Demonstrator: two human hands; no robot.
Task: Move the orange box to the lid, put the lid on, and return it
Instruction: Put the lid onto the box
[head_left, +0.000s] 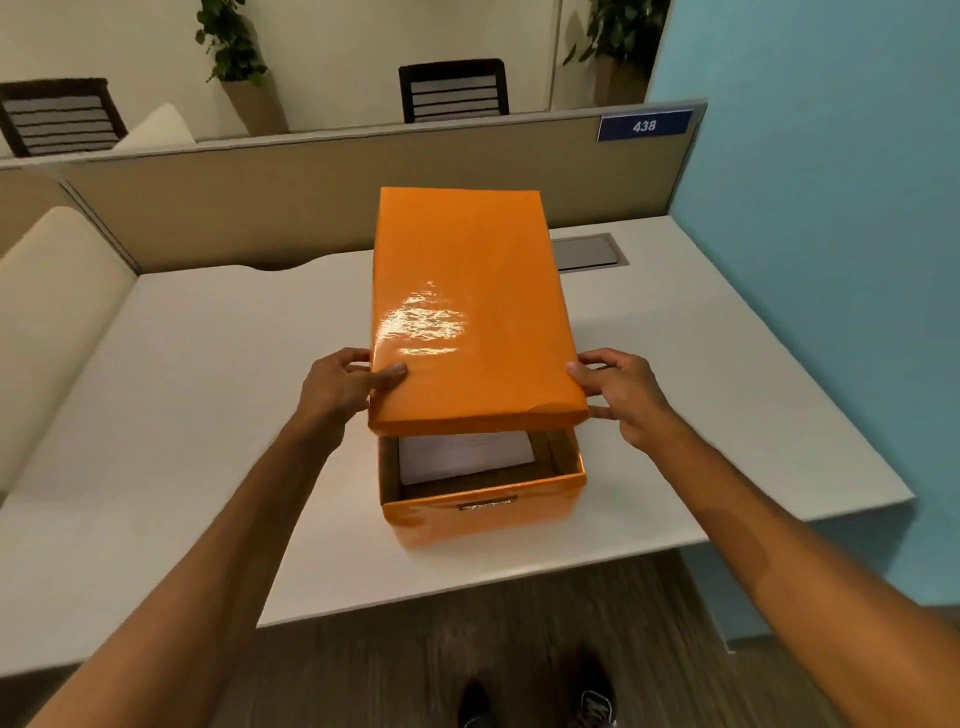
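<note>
Orange box (483, 512) open on the white desk (208, 415), near its front edge, white paper (465, 457) inside. Lid (467, 312) held above it, near end raised clear of the box rim, far end hidden from view behind the lid itself.

Left hand (337, 387) at the lid's near left corner: fingers (387, 374) closed on the edge, thumb flat on top, the rest curled under the side. Right hand (621, 395) at the near right corner: thumb tip pressed to the lid's side, remaining fingers loosely spread beside and below the rim, contact there hard to tell.

Beige partition (311, 208) behind the desk, blue number plate (644, 126) reading 438, blue wall (831, 260) at right, chairs and potted plants beyond.

Box directly beneath both hands, between the two forearms.
</note>
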